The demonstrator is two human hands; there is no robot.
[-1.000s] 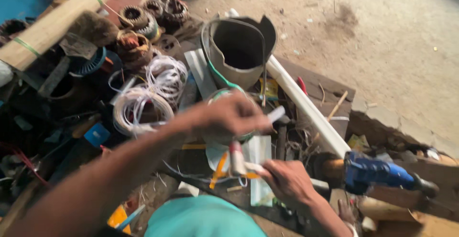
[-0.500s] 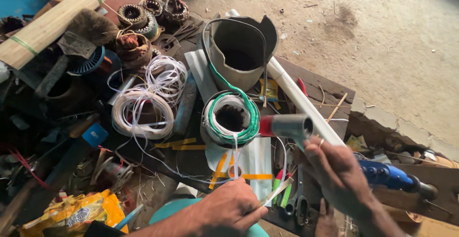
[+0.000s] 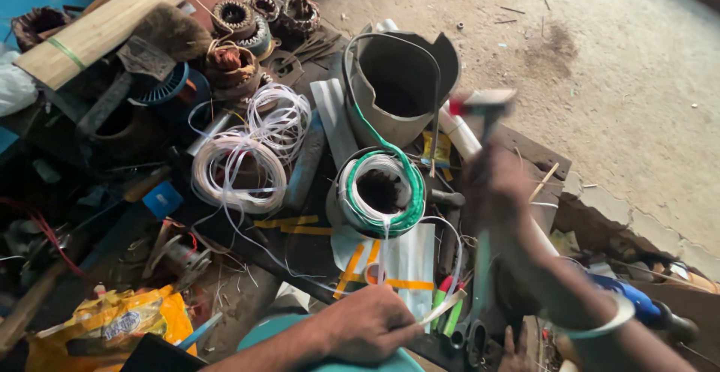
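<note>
A round winding of white and green wire stands on a cluttered work surface, on a pale sheet with orange strips. My left hand rests near the bottom edge, just in front of the winding, pinching a thin white strip. My right hand, motion-blurred, is raised to the right of the winding and grips the handle of a hammer-like tool whose grey and red head is up high. A pale bangle circles that wrist.
A cracked grey bucket stands behind the winding, with a white pipe beside it. Loose white wire coils lie left. A bundle of sticks, old motor windings, a yellow packet and a blue power tool crowd the surface.
My left hand drew back from over the winding toward me, holding the strip. My right hand swung the hammer-like tool upward from low beside the winding.
</note>
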